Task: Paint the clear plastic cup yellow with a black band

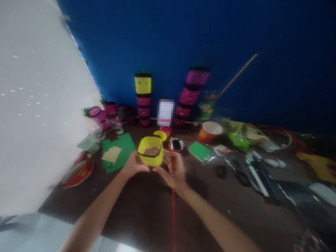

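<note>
Between my hands, above the dark table, is a yellow cup (pixel 156 160) with a black band around its rim, tilted so that its inside shows. My left hand (pixel 134 165) is closed around its left side. Fingers of my right hand (pixel 176 171) press on its lower right side and also hold a thin red paintbrush (pixel 173 187), upright in view with its handle running down towards me. Just beyond the right hand stands a small pot of black paint (pixel 176 144). Small yellow (pixel 160 135) and pink (pixel 166 130) pots sit behind the cup. Motion blurs the fingers.
Green sheets (pixel 122 150) lie on the left, near a red dish (pixel 78 174). Stacked painted cups (pixel 143 101) stand against the blue wall. Towards the right are a paper cup (pixel 210 131), a green pad (pixel 200 151), scissors (pixel 240 173) and a white-and-green pen (pixel 257 175).
</note>
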The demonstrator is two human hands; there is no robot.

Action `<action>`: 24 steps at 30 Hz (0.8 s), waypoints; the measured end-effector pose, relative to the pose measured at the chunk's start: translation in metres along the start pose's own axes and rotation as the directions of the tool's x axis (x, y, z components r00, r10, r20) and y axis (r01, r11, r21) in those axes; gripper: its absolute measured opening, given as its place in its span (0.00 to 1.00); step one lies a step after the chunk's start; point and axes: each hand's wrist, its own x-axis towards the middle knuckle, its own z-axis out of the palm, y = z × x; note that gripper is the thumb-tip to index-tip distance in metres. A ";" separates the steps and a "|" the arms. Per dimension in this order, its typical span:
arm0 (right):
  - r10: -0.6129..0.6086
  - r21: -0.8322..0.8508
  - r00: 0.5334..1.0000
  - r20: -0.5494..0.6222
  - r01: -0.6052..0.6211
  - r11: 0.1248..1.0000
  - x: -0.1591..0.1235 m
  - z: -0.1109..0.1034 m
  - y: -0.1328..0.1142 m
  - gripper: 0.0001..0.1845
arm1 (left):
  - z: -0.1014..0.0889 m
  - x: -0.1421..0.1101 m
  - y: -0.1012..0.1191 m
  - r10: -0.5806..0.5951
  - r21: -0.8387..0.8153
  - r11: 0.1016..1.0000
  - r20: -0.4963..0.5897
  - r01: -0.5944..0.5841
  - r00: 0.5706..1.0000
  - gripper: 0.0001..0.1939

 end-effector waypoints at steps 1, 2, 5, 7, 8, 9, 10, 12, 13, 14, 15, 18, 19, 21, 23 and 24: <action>-0.010 0.001 1.000 -0.002 0.010 1.000 0.000 0.000 0.001 0.26 | 0.001 0.000 0.000 0.007 0.007 1.000 -0.010 -0.007 1.000 0.32; -0.020 0.003 1.000 -0.003 0.020 1.000 0.001 0.000 0.001 0.26 | 0.001 0.000 0.000 0.015 0.009 1.000 -0.019 -0.014 1.000 0.32; -0.036 -0.020 0.999 -0.010 0.036 0.999 0.002 -0.001 0.002 0.25 | 0.002 0.001 -0.001 0.030 -0.004 1.000 -0.032 -0.031 0.999 0.34; -0.039 -0.045 0.999 -0.017 0.038 0.998 0.002 -0.002 0.002 0.25 | 0.001 0.001 -0.002 0.024 -0.009 1.000 -0.021 -0.024 1.000 0.34; -0.043 -0.053 0.999 -0.019 0.042 0.998 0.002 -0.002 0.002 0.25 | 0.001 0.001 -0.002 0.021 -0.011 1.000 -0.018 -0.021 1.000 0.34; -0.044 -0.058 0.999 -0.020 0.043 0.997 0.002 -0.002 0.002 0.25 | 0.000 0.001 -0.003 0.018 -0.012 1.000 -0.019 -0.019 1.000 0.34; -0.044 -0.061 0.999 -0.020 0.043 0.997 0.002 -0.002 0.002 0.25 | -0.001 0.001 -0.004 0.016 -0.010 1.000 -0.018 -0.016 1.000 0.33; -0.041 -0.065 0.999 -0.018 0.039 0.997 0.001 -0.002 0.002 0.25 | -0.002 0.001 -0.007 0.021 0.003 1.000 -0.023 -0.021 1.000 0.33; -0.037 -0.063 0.999 -0.014 0.036 0.997 0.001 -0.002 0.002 0.26 | -0.003 0.001 -0.009 0.026 0.009 1.000 -0.023 -0.026 0.999 0.32; -0.036 -0.055 0.999 -0.006 0.036 0.998 0.002 -0.002 0.002 0.27 | -0.004 0.002 -0.011 0.037 0.013 0.999 -0.034 -0.036 0.999 0.33; -0.042 -0.044 0.999 0.003 0.042 0.998 0.003 -0.002 0.002 0.29 | -0.005 0.003 -0.014 0.039 0.010 0.999 -0.038 -0.038 0.999 0.32; -0.088 -0.039 0.996 -0.010 0.087 0.995 0.009 -0.009 0.001 0.32 | -0.007 0.008 -0.021 0.042 -0.051 0.997 -0.182 -0.052 0.982 0.28; -0.096 -0.062 0.994 -0.050 0.092 0.994 0.012 -0.012 0.001 0.29 | -0.007 0.009 -0.022 0.032 -0.093 0.994 -0.242 -0.056 0.970 0.25; -0.084 -0.144 0.980 -0.178 0.058 0.988 0.020 -0.022 -0.001 0.19 | -0.007 0.013 -0.022 0.036 -0.193 0.976 -0.296 -0.097 0.954 0.21; -0.058 -0.255 0.964 -0.260 -0.011 0.967 0.029 -0.032 -0.004 0.18 | -0.006 0.016 -0.022 0.046 -0.254 0.958 -0.319 -0.132 0.947 0.19; -0.057 -0.295 0.962 -0.268 -0.025 0.955 0.034 -0.037 -0.005 0.19 | -0.006 0.017 -0.022 0.049 -0.267 0.953 -0.326 -0.142 0.944 0.19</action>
